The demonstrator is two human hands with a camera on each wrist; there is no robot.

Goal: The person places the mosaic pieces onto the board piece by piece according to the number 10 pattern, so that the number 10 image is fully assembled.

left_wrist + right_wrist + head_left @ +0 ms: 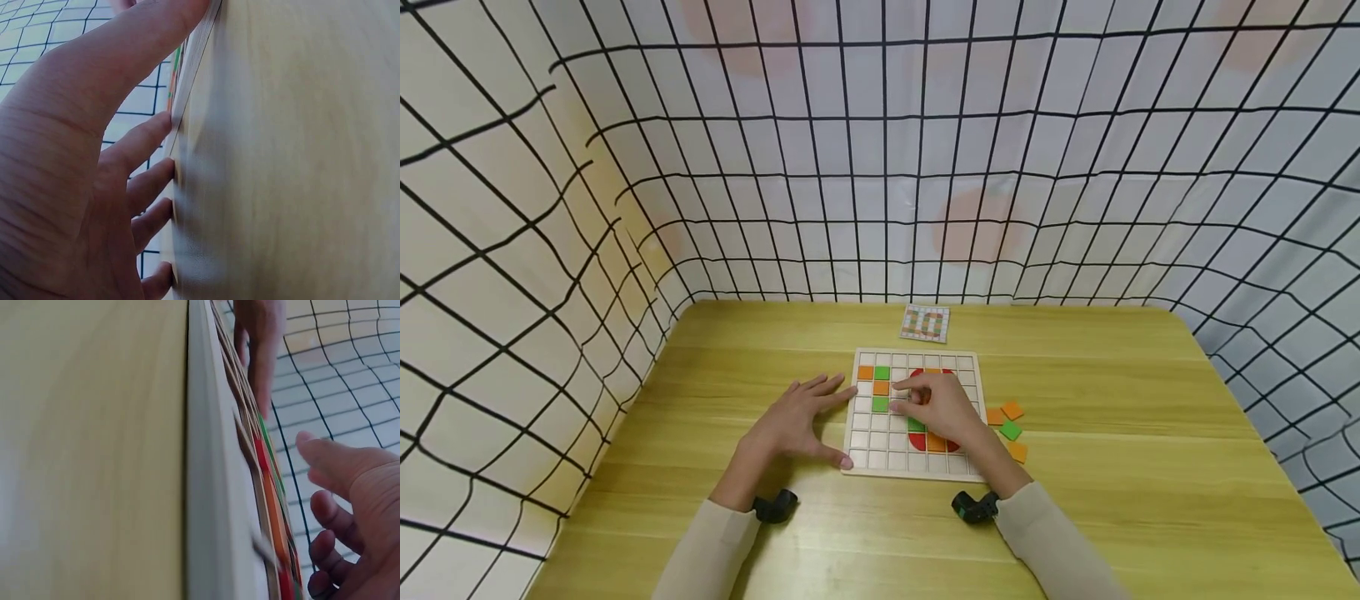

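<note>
A white grid board (872, 442) lies on the wooden table, with orange and green square tiles (881, 387) in its upper left cells. Red, orange and green pieces (936, 442) fill part of its right half, partly covered by my right hand (946, 404). That hand hovers over the middle columns, thumb and index finger spread apart beside the tiles. Nothing shows between these fingers in the right wrist view, where the other fingers curl loosely. My left hand (793, 421) spreads along the board's left edge, its thumb at the lower left corner and its index fingertip at the side.
Several loose orange and green tiles (1011, 430) lie just right of the board. A small printed pattern card (925, 323) rests beyond its far edge. Black netting (883, 175) over white sheets rises around the back and sides of the table (1120, 500).
</note>
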